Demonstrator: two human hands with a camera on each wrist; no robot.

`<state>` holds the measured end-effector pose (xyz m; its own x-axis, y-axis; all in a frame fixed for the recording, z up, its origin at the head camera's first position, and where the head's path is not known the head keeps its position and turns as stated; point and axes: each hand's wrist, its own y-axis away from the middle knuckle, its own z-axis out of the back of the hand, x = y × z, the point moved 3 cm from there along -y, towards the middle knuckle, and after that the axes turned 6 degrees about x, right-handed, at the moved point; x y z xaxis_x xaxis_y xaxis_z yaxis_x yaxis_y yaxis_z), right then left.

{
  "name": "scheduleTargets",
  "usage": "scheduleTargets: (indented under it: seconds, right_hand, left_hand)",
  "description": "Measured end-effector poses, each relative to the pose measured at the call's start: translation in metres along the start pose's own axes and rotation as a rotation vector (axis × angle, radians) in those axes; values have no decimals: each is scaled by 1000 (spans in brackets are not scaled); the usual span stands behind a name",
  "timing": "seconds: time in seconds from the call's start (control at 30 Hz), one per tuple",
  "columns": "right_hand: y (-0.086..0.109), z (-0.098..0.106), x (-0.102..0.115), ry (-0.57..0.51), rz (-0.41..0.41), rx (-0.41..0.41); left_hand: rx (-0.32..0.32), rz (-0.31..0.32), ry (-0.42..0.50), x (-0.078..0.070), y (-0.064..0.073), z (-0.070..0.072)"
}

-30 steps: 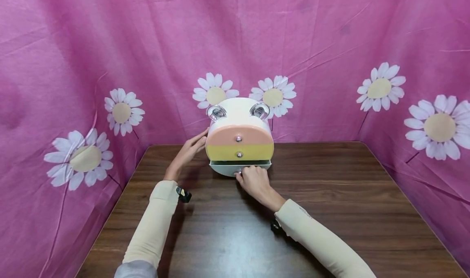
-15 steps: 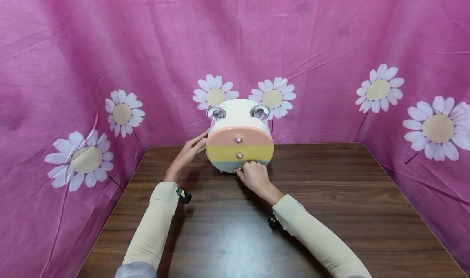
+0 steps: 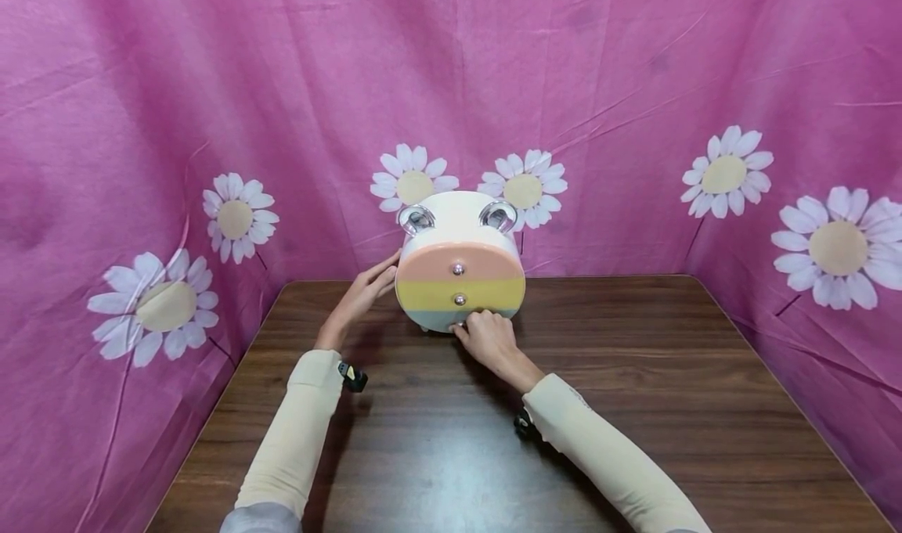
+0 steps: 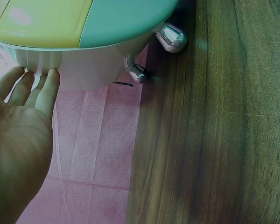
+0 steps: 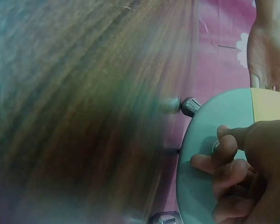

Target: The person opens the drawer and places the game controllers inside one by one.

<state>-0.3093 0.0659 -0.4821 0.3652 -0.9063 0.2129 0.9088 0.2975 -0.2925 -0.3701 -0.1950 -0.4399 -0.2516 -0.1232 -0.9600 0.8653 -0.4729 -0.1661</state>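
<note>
A rounded white drawer box (image 3: 454, 212) stands on the table, its front banded in three drawers. The top drawer (image 3: 430, 261) is peach, the middle drawer (image 3: 423, 294) yellow and the bottom drawer (image 5: 210, 121) pale green; all sit flush. My right hand (image 3: 489, 337) pinches the silver knob (image 5: 216, 145) of the green drawer between thumb and curled fingers. On the box's left side, the straight fingertips of my left hand (image 4: 25, 126) touch the white wall (image 4: 88, 65). Silver feet (image 4: 171, 38) hold the box off the wood.
Silver ring handles (image 3: 416, 218) stick up from the box's upper corners. The brown wooden table (image 3: 634, 345) spreads around it. Behind hangs a pink curtain (image 3: 606, 63) printed with white daisies, close beyond the table's back edge.
The green bottom drawer, pulled partly out a second ago, has slid in flush, my right hand moving forward with it. The left hand has stayed at the box's side.
</note>
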Motion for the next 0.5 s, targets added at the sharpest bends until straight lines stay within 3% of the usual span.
scheduleTargets:
  seconds: [0.23,0.5]
  right_hand:
    - [4,0,-7,-48,-24,54]
    - [10,21,-22,-139,-29,28]
  left_hand:
    - [-11,-9,2,2,1,-1]
    - [-121,-28,-115,-4,5,1]
